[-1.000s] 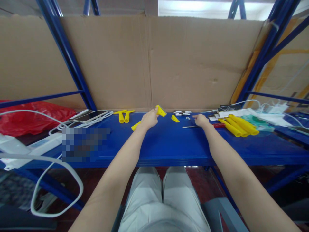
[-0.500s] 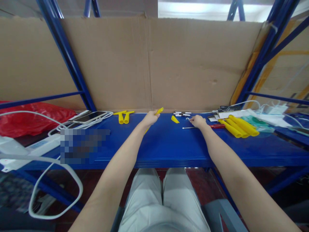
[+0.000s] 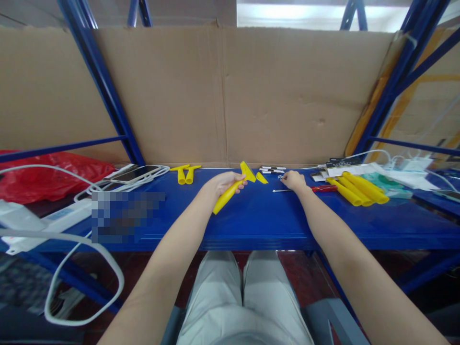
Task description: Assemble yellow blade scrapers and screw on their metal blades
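My left hand point(image 3: 230, 183) is closed round the handle of a yellow scraper point(image 3: 226, 197), whose wide flat head point(image 3: 247, 172) points up and to the right. Just right of that head lies a loose yellow wedge-shaped piece point(image 3: 262, 178). My right hand point(image 3: 293, 180) rests on the table with its fingertips pinched together beside some tiny silvery pieces point(image 3: 280, 177); whatever is between the fingertips is too small to make out. A screwdriver point(image 3: 323, 189) with a red handle lies under the right wrist, its shaft pointing left.
Several black-and-white strips point(image 3: 272, 170) lie at the back. Yellow handles point(image 3: 362, 188) are piled at the right, near white papers and cables. Two yellow T-shaped pieces point(image 3: 185, 174) stand at the back left. A phone point(image 3: 134, 174), cables and a red bag point(image 3: 53, 175) occupy the left.
My left hand has turned palm-up, swinging the yellow scraper so its head and handle now show. The right hand has stayed almost in place beside the tiny pieces.
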A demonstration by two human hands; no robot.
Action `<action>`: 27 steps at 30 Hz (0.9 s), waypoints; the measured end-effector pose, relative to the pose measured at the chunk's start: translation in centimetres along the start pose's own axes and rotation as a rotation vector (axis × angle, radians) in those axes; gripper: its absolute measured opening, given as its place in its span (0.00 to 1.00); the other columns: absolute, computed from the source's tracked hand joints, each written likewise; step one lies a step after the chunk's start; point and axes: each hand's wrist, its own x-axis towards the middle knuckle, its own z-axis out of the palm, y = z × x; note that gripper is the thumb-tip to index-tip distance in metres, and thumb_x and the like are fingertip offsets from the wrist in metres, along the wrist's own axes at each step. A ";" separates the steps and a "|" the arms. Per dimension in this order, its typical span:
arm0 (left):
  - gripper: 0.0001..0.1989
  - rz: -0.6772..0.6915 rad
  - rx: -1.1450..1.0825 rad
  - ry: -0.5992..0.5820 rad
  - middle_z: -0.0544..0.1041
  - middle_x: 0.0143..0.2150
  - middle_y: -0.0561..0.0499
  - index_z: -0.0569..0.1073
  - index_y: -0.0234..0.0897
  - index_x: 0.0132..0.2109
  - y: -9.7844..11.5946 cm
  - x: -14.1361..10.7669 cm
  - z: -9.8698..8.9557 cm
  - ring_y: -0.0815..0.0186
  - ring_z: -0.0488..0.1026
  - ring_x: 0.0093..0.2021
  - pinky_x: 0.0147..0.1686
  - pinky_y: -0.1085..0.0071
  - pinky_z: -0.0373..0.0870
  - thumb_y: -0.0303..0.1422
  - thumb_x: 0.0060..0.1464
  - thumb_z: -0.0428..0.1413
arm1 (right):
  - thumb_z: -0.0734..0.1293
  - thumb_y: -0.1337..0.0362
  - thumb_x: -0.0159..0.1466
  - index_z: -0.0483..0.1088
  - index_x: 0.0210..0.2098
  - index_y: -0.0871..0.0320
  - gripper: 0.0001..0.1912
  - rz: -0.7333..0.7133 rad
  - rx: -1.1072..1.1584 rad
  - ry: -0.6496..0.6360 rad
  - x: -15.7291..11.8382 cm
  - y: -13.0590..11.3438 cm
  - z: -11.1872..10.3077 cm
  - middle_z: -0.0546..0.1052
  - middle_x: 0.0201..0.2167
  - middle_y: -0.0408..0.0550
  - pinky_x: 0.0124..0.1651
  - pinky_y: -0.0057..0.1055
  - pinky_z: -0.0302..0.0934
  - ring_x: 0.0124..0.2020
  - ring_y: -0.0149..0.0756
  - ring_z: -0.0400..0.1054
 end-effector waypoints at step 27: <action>0.06 -0.001 0.003 -0.020 0.66 0.25 0.52 0.64 0.34 0.34 0.0 0.0 0.0 0.75 0.60 0.18 0.16 0.78 0.57 0.24 0.59 0.45 | 0.60 0.69 0.63 0.76 0.42 0.61 0.14 0.007 0.166 0.046 0.9 0.3 0.7 0.77 0.44 0.55 0.48 0.28 0.62 0.48 0.41 0.71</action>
